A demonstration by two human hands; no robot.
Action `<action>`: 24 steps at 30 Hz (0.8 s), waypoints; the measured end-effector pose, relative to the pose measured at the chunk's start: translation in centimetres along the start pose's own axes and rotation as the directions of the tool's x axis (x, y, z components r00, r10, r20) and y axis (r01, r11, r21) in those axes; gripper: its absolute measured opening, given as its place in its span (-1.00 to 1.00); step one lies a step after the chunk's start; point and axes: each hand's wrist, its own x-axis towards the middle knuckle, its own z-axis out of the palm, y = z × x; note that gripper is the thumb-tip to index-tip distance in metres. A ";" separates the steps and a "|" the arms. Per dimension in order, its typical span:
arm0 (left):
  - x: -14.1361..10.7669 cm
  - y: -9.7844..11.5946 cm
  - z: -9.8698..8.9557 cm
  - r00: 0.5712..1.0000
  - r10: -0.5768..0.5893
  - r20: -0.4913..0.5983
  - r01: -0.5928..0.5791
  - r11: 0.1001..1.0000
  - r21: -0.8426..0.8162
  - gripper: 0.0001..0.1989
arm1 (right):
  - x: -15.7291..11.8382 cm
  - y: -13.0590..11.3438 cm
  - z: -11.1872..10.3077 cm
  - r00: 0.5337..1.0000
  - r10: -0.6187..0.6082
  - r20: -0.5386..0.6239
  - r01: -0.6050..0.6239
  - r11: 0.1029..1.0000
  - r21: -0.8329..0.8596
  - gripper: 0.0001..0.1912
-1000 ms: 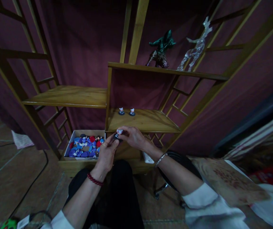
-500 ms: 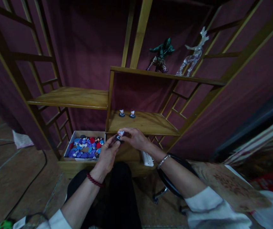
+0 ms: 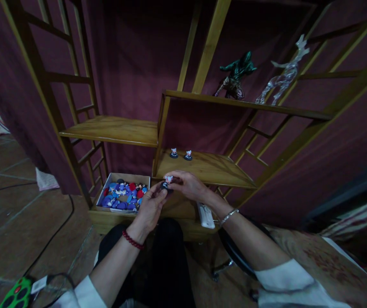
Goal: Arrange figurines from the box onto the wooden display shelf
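Head: figurine (image 3: 168, 181) partly behind fingers (image 3: 180, 174)

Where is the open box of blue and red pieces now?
Head view, left of centre: the open box sits on the bottom ledge, below the left shelf and just left of the left hand.

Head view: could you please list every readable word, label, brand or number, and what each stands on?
No text is readable.
White rectangular tag beside the green-and-red object: too blurred to tell any print.
White oblong object: likewise too blurred.
Small white-headed, dark-based figurine, held: any lettering is too small to read.
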 end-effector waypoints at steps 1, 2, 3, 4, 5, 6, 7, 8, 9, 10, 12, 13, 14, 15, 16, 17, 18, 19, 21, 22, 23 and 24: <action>0.0 0.0 0.0 1.000 -0.001 0.003 0.001 1.000 -0.002 -0.74 | 0.1 -0.1 0.0 1.000 0.007 -0.001 -0.007 1.000 0.004 -0.81; 0.1 0.0 0.0 1.000 -0.003 0.002 0.003 1.000 -0.001 -0.74 | 0.1 -0.2 0.0 1.000 0.018 -0.001 -0.018 1.000 0.010 -0.82; 0.1 0.1 0.1 1.000 -0.006 -0.001 0.006 1.000 0.000 -0.75 | 0.1 -0.2 0.0 1.000 0.030 -0.003 -0.029 0.999 0.015 -0.82; 0.2 0.1 0.1 1.000 -0.008 -0.006 0.008 1.000 0.002 -0.75 | 0.2 -0.3 -0.1 0.999 0.038 -0.005 -0.038 0.999 0.023 -0.82; 0.2 0.1 0.2 1.000 -0.007 -0.009 0.007 1.000 0.002 -0.75 | 0.1 -0.3 -0.1 0.999 0.041 -0.005 -0.041 0.999 0.029 -0.82; 0.3 0.1 0.2 1.000 -0.007 -0.008 0.007 1.000 0.003 -0.76 | 0.1 -0.3 -0.2 0.999 0.039 -0.006 -0.038 0.999 0.031 -0.82; 0.3 0.1 0.2 1.000 -0.007 -0.005 0.007 1.000 0.004 -0.76 | 0.1 -0.3 -0.2 0.999 0.033 -0.007 -0.033 0.999 0.030 -0.81; 0.3 0.0 0.2 1.000 -0.009 0.000 0.009 1.000 0.006 -0.76 | 0.1 -0.3 -0.3 1.000 0.025 -0.006 -0.025 0.999 0.026 -0.82; 0.3 0.0 0.2 1.000 -0.012 0.001 0.012 1.000 0.010 -0.76 | 0.0 -0.3 -0.3 1.000 0.018 -0.004 -0.018 1.000 0.018 -0.83; 0.3 -0.1 0.2 1.000 -0.016 -0.003 0.016 1.000 0.014 -0.76 | 0.0 -0.3 -0.4 1.000 0.012 -0.003 -0.012 1.000 0.008 -0.84; 0.2 -0.2 0.2 0.999 -0.026 -0.019 0.027 0.999 0.023 -0.75 | -0.1 -0.3 -0.5 1.000 0.005 0.009 -0.005 1.000 -0.009 -0.87; 0.2 -0.3 0.2 0.999 -0.033 -0.025 0.033 0.999 0.025 -0.74 | -0.2 -0.3 -0.5 1.000 0.001 0.019 -0.001 1.000 -0.017 -0.88; 0.1 -0.3 0.3 0.999 -0.039 -0.026 0.039 0.999 0.024 -0.74 | -0.3 -0.3 -0.5 1.000 -0.003 0.028 0.003 1.000 -0.023 -0.88; 0.1 -0.4 0.3 0.999 -0.043 -0.023 0.044 0.999 0.022 -0.74 | -0.3 -0.2 -0.6 0.999 -0.007 0.032 0.008 1.000 -0.028 -0.89; 0.1 -0.4 0.4 0.999 -0.045 -0.017 0.045 0.999 0.019 -0.74 | -0.4 -0.1 -0.6 0.999 -0.012 0.034 0.013 0.999 -0.030 -0.88; 0.1 -0.4 0.5 0.999 -0.043 -0.014 0.043 0.999 0.017 -0.74 | -0.4 -0.1 -0.6 0.999 -0.015 0.031 0.016 0.999 -0.031 -0.88; 0.1 -0.4 0.5 0.999 -0.038 -0.012 0.038 0.999 0.016 -0.74 | -0.4 0.0 -0.7 1.000 -0.015 0.024 0.016 0.999 -0.030 -0.87; 0.1 -0.4 0.6 0.999 -0.032 -0.013 0.033 0.999 0.018 -0.75 | -0.4 0.1 -0.7 1.000 -0.012 0.020 0.012 1.000 -0.028 -0.86; 0.2 -0.5 0.6 1.000 -0.025 -0.018 0.025 0.999 0.022 -0.75 | -0.4 0.2 -0.7 1.000 -0.002 0.020 0.002 1.000 -0.023 -0.84; 0.2 -0.5 0.6 1.000 -0.024 -0.019 0.024 0.999 0.023 -0.74 | -0.4 0.3 -0.7 1.000 0.002 0.023 -0.002 1.000 -0.021 -0.84; 0.2 -0.5 0.6 1.000 -0.025 -0.016 0.025 0.999 0.021 -0.74 | -0.4 0.3 -0.7 1.000 0.004 0.023 -0.004 1.000 -0.022 -0.84; 0.2 -0.6 0.5 1.000 -0.026 -0.011 0.026 0.999 0.019 -0.73 | -0.5 0.2 -0.8 1.000 0.002 0.023 -0.002 1.000 -0.025 -0.84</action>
